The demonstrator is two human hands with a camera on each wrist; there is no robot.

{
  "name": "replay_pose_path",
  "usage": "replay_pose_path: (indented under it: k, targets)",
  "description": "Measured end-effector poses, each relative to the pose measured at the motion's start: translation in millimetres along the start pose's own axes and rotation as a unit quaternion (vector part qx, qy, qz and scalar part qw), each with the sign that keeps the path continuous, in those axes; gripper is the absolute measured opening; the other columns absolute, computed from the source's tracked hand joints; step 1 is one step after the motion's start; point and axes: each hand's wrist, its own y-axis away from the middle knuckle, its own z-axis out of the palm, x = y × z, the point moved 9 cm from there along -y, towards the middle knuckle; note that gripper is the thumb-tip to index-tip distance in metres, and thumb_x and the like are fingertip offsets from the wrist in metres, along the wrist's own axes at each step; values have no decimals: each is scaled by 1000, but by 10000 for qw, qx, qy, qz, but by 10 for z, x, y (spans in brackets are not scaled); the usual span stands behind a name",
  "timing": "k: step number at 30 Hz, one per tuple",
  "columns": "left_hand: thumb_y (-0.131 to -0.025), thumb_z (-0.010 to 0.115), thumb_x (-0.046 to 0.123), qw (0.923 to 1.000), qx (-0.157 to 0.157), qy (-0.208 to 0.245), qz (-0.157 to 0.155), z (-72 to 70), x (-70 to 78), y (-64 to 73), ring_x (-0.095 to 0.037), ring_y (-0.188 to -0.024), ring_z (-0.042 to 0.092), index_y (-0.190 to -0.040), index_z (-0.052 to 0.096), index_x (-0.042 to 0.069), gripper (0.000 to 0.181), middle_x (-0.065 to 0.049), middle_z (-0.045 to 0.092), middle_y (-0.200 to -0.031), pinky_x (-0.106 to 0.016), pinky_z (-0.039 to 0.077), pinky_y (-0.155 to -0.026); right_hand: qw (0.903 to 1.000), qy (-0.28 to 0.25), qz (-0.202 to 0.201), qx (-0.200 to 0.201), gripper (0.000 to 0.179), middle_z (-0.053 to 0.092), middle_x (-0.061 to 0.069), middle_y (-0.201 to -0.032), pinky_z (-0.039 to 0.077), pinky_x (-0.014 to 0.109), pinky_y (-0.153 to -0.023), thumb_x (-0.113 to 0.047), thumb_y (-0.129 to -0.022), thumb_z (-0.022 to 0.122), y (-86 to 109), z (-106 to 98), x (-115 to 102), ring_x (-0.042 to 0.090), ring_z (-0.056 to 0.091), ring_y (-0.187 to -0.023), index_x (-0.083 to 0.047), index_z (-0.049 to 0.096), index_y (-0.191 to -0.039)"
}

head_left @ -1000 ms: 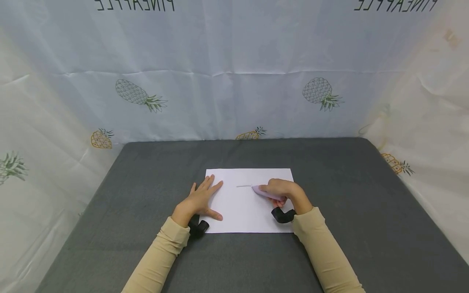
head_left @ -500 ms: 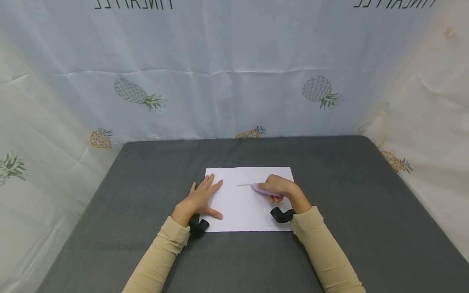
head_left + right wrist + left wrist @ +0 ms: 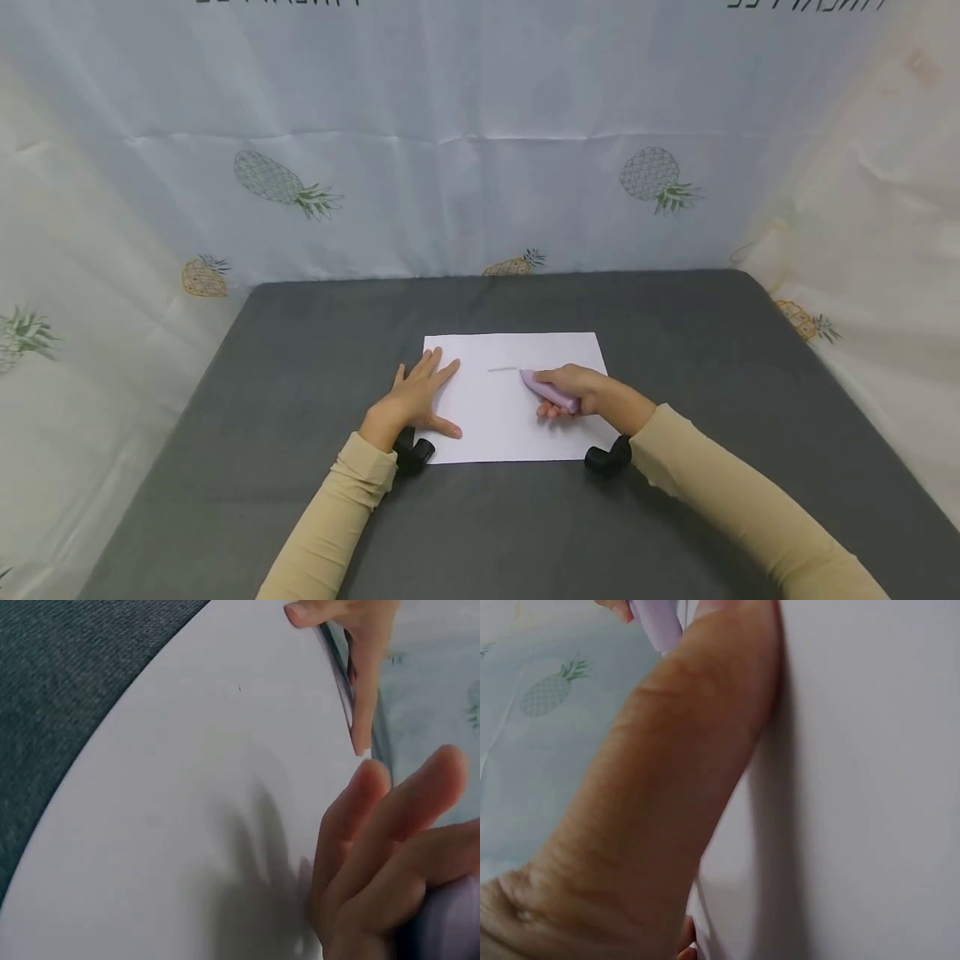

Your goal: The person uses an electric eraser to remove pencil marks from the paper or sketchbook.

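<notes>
A white sheet of paper (image 3: 487, 433) lies on the dark grey table. My left hand (image 3: 408, 404) rests on its left side, fingers spread and thumb apart. Over the right half, my right hand (image 3: 577, 383) grips a lilac, thick-bodied pen-like tool (image 3: 551, 393). The tool's narrow front end points left, right by the end of a short thin grey line (image 3: 502, 368) on the sheet. In the left wrist view the tool's tapered lilac body (image 3: 656, 622) shows a pale tip. The right wrist view shows the other fingers (image 3: 375, 847) of my right hand curved above the paper, casting a shadow.
Black curved wrist pieces sit under both wrists, one at the left (image 3: 415, 458) and one at the right (image 3: 609, 457). The grey table (image 3: 337, 333) extends around the sheet. A pineapple-printed curtain (image 3: 450, 192) hangs behind and at both sides.
My right forearm has swung outward to the right, and the wrist has turned so more of the tool's body shows. The head view has tipped slightly downward. My left hand stays in place.
</notes>
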Motion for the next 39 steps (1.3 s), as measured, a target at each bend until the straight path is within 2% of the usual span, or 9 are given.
replay_pose_path:
  k: [2,4,6,10,16,23,27,32,39]
  targets:
    - [-65,86,47,10000,-25,6,-37,-8,-4,-3,-36,-154,0,-154,23,16,114,-17,2,-165,-68,2,-118,9991,-354,107,-184,38,63,-1,-57,45,11,-45,-31,-103,38,-22,10,4,1,56,-44,5,49,-109]
    - [-65,86,47,10000,-37,24,-42,-15,-5,0,-36,-154,1,-154,23,15,114,-17,3,-165,-68,2,-118,9991,-307,94,-268,37,63,-2,-57,45,12,-45,-30,-103,37,-43,8,-12,1,56,-44,2,55,-96]
    - [-65,85,47,10000,-68,19,-53,-18,-6,9,-36,-154,0,-154,22,15,114,-17,2,-165,-68,2,-118,9995,-16,45,-318,40,61,-3,-55,43,12,-44,-31,-103,37,-55,3,-37,1,54,-43,-1,57,-86]
    - [-64,85,48,10000,-47,-28,-77,-41,-14,33,-36,-154,1,-154,23,15,114,-18,3,-164,-68,3,-118,9971,718,-107,-222,41,54,-5,-52,37,13,-41,-32,-102,39,-65,-35,-111,1,45,-40,-4,58,-78]
    - [-64,86,47,10000,-54,-10,-81,-43,-24,72,-37,-153,2,-154,23,14,115,-18,4,-164,-69,3,-118,9890,1473,-161,-8,41,47,-6,-50,33,15,-39,-34,-100,44,-75,-86,-160,2,36,-37,-5,59,-77]
    - [-63,86,47,10000,-26,39,-41,-20,-30,82,-36,-154,1,-154,23,15,115,-18,4,-164,-69,2,-117,9922,1229,-230,-21,41,45,-7,-49,33,14,-39,-34,-101,43,-98,-15,-157,1,36,-37,-5,58,-76]
    - [-63,86,48,10000,-3,17,9,-36,-11,55,-36,-154,1,-154,23,15,115,-18,3,-164,-69,3,-117,9905,1362,-89,144,42,45,-7,-49,32,15,-39,-35,-101,42,-43,-56,-162,2,35,-37,-4,58,-77]
    - [-63,86,48,10000,-27,-25,-18,-63,-13,22,-36,-154,1,-154,22,15,116,-18,3,-164,-69,3,-118,9902,1371,-153,211,42,44,-7,-49,33,14,-39,-34,-101,42,-58,-62,-203,2,35,-38,-4,58,-78]
    - [-62,86,48,9999,-90,90,-35,-16,-31,-22,-35,-154,-1,-155,21,16,117,-16,1,-165,-68,1,-118,9885,1489,29,254,41,44,-6,-51,33,14,-40,-34,-102,41,-43,-86,-210,2,36,-39,-4,57,-79]
